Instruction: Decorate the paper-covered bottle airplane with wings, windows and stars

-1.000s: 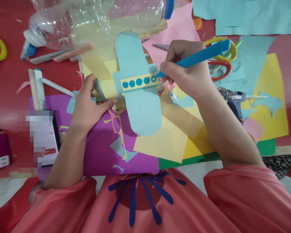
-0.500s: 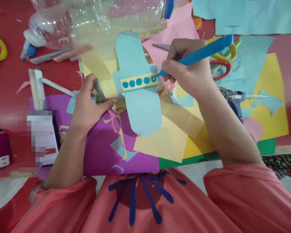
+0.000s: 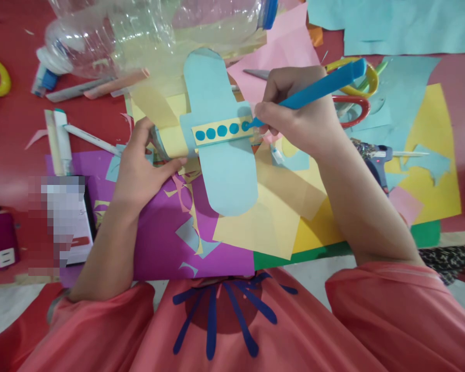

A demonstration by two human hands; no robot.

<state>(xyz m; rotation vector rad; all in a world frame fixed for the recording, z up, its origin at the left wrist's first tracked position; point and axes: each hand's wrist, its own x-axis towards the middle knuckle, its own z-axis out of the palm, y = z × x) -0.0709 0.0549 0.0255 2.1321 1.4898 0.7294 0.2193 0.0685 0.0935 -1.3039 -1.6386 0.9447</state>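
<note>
A blue marker (image 3: 321, 89) is pinched in my right hand (image 3: 302, 113). Its tip meets the right end of a cream paper strip (image 3: 213, 142), where a row of several blue dots runs along. This strip lies across a paper airplane model (image 3: 230, 178) with light-blue rounded wings and a yellow band at its left end. My left hand (image 3: 139, 165) grips the model's left end between thumb and fingers. Some of those fingers are hidden behind it.
Clear plastic bottles (image 3: 112, 41) lie at the back. Scissors (image 3: 352, 111) and a glue gun (image 3: 377, 160) are on the right. A phone (image 3: 77, 222) rests at left near several markers (image 3: 118, 83). Paper scraps cover the purple sheet (image 3: 155, 248).
My right hand has tilted the marker lower, and the last dot, an open ring before, is now mostly filled with blue. The left hand and the model have stayed in place.
</note>
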